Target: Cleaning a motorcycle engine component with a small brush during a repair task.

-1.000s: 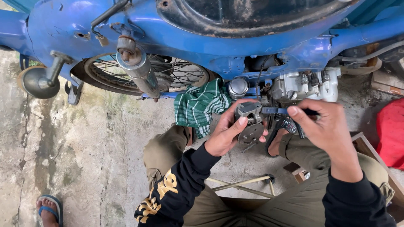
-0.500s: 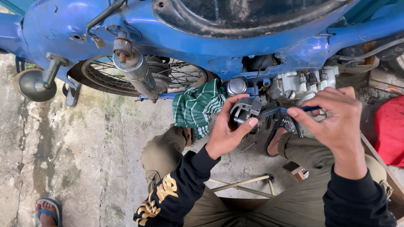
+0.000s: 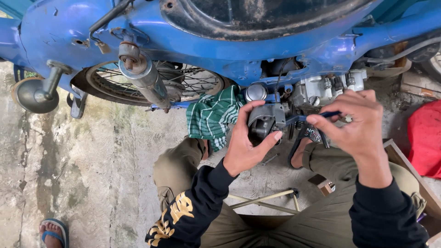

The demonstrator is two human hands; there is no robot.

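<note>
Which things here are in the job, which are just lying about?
In hand: grey metal part in left hand; blue-handled tool in right hand; engine.
Lying about: green checked cloth; red cloth; wooden block.

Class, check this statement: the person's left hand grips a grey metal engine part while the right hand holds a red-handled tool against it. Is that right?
Not quite. The head view shows the tool in the right hand has a blue handle, not red. The left hand does grip the grey metal engine part.
</note>
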